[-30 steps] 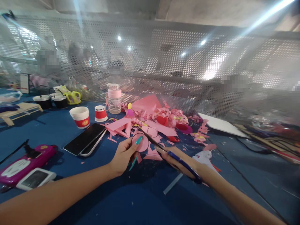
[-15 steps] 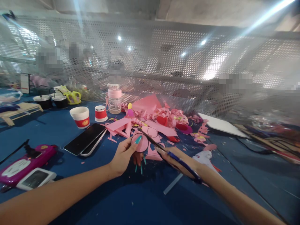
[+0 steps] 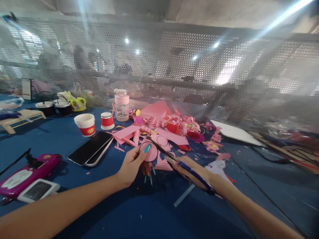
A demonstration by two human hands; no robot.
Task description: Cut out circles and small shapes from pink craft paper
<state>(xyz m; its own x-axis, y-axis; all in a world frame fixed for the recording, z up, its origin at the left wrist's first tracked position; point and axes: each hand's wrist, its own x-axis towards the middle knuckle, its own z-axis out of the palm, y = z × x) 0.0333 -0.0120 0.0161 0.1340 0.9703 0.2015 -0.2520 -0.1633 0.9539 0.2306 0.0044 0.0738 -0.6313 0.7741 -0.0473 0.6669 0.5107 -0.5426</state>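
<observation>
The left hand [image 3: 131, 166] pinches a pink paper disc [image 3: 150, 153] with a drawn circle, while the right hand [image 3: 193, 172] works blue-handled scissors [image 3: 178, 161] whose blades meet the disc's edge. Pink scraps [image 3: 174, 127] litter the blue bench [image 3: 62, 139] behind; two stacked phones [image 3: 91, 152] and red-and-white cups [image 3: 86, 124] sit left.

Left hand [image 3: 132, 165] fingers now uncurled beneath the pink disc [image 3: 150, 153].
</observation>
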